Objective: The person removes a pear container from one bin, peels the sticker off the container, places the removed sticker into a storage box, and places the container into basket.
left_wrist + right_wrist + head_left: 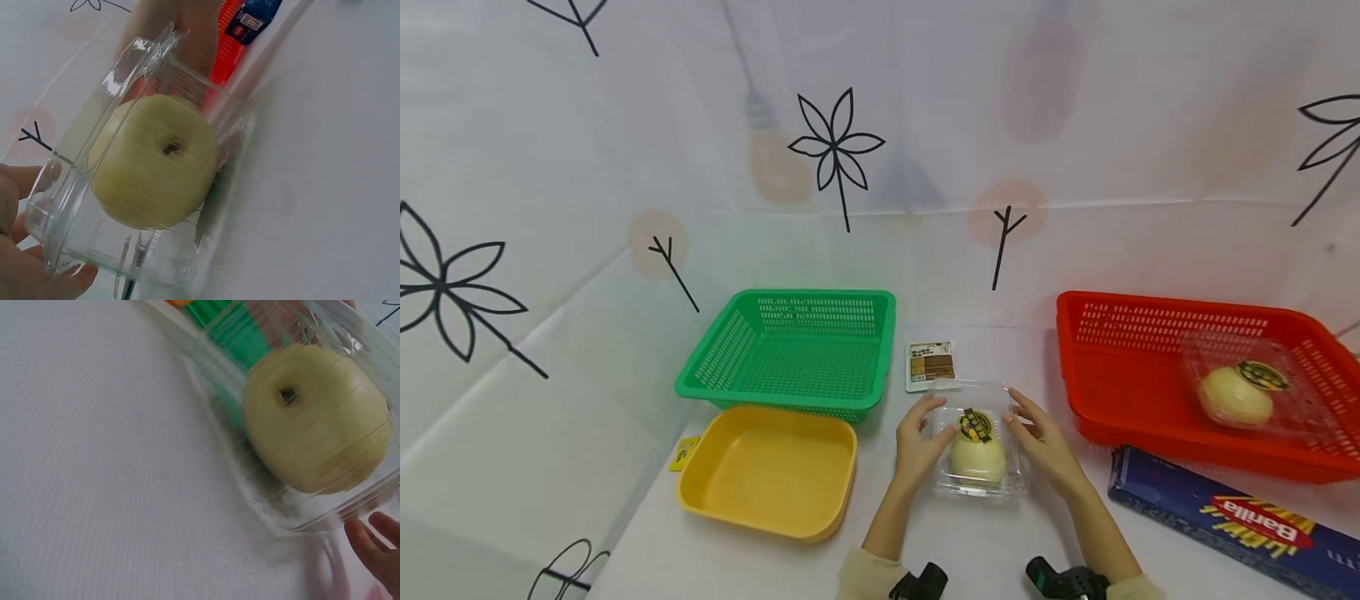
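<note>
A clear plastic clamshell box (pixel 973 483) stands on the white table in front of me. Inside is a round, pale yellow fruit (pixel 156 165), its dark dimple showing in both wrist views. On the lid is a black and yellow sticker (pixel 975 426). My left hand (pixel 917 446) holds the box's left side, with fingers about the rim in the left wrist view. From the right, my right hand (pixel 1041 442) holds the opposite side, thumb at the lid's edge. In the right wrist view its fingertips (pixel 357 534) lie close to the box; part of that hand is out of frame.
A red basket (pixel 1150 446) at the right holds a similar boxed fruit (pixel 1236 396). Before it lies a blue Barilla pasta box (pixel 1225 517). At the left are a green basket (pixel 790 354) and a yellow tray (pixel 767 475). Behind my box lies a small packet (pixel 929 364).
</note>
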The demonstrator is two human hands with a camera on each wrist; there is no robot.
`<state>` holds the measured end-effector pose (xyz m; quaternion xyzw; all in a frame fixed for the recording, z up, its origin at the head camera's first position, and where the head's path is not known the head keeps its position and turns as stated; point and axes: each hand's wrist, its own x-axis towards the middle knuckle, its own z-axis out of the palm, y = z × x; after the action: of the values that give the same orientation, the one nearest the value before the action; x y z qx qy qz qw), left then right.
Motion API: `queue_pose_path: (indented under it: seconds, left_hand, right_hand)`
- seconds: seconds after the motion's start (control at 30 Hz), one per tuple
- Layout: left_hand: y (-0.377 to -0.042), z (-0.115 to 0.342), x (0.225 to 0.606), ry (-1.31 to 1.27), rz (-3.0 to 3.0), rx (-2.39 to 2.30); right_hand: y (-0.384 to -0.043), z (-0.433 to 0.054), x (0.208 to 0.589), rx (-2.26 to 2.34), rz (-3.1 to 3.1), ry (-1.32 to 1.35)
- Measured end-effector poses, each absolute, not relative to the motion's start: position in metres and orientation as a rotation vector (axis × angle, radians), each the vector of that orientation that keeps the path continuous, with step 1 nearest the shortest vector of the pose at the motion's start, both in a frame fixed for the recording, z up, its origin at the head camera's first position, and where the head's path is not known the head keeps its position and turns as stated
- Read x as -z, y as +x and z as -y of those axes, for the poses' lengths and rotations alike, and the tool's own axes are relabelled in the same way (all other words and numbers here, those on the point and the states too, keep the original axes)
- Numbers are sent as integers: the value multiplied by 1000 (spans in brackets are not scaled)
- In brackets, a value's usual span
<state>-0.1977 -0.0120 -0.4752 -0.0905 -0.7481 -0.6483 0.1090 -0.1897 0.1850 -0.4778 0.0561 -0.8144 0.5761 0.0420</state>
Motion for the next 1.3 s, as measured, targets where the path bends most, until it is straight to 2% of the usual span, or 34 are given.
queue_pose_path:
  seconds: [0.3, 0.8, 1.3]
  left_hand:
    - [-216, 1, 479, -328, 2278, 1731]
    - [-214, 3, 479, -467, 2413, 1415]
    - [-212, 2, 478, -464, 2451, 1353]
  right_hand:
    - [-193, -184, 492, -1816, 2421, 243]
    - [-191, -180, 499, -1839, 2356, 216]
    - [-191, -181, 505, -1754, 2376, 212]
